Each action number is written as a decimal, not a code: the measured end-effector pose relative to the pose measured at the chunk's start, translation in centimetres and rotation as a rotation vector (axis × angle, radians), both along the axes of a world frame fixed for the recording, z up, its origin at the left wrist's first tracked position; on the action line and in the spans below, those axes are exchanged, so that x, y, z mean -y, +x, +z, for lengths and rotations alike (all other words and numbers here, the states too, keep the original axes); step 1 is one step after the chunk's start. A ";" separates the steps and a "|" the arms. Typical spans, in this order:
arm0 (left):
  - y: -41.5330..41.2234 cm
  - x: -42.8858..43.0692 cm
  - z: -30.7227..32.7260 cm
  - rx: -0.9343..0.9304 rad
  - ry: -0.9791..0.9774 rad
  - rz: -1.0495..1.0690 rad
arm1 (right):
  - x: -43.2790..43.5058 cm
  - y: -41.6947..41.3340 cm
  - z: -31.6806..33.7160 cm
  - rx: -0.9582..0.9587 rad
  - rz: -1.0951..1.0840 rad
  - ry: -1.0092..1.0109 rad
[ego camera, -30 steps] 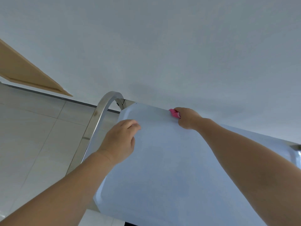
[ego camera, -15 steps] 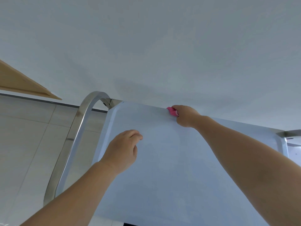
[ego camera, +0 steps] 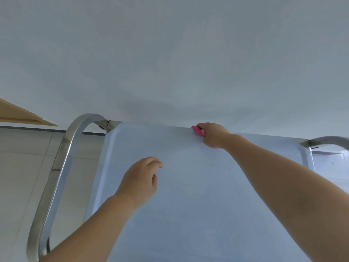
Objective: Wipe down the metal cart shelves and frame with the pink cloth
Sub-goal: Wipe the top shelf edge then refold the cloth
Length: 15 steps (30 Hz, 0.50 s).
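The metal cart's top shelf (ego camera: 198, 214) fills the lower middle, pale and shiny with a raised rim. A curved steel handle (ego camera: 62, 157) arches along its left side, and another handle (ego camera: 328, 140) shows at the right. My right hand (ego camera: 213, 134) is at the shelf's far edge, shut on the pink cloth (ego camera: 197, 130), of which only a small bunch sticks out to the left of my fingers. My left hand (ego camera: 141, 180) hovers or rests over the shelf's left-middle, fingers loosely curled and holding nothing.
A plain white wall (ego camera: 170, 53) stands right behind the cart's far edge. Pale floor tiles (ego camera: 22, 176) lie to the left, with a tan wooden panel (ego camera: 17, 114) at the left border. A lower white surface (ego camera: 332, 163) shows at the right.
The view has swung so the cart sits more squarely and its right handle shows. My right hand with the cloth has stayed at the far edge; my left hand sits further in from the left rim.
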State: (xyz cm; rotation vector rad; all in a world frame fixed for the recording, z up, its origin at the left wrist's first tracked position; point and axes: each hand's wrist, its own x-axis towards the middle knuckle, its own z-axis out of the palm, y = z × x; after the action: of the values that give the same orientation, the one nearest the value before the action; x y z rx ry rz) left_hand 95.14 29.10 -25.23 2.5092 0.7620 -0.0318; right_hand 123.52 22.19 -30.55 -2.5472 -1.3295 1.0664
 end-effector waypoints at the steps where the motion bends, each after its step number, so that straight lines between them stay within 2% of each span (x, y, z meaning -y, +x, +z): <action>1: 0.2 0.2 0.0 0.000 0.000 -0.004 | 0.2 0.2 0.0 0.000 0.002 0.002; 15: 3.5 1.4 0.0 -0.008 0.000 -0.073 | 3.6 2.7 0.2 0.013 -0.017 0.032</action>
State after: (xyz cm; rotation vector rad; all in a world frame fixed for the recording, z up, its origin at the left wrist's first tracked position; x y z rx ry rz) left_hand 98.67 27.71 -25.22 2.5377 0.6732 -0.0673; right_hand 126.18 18.58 -30.34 -2.5426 -1.3141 1.0193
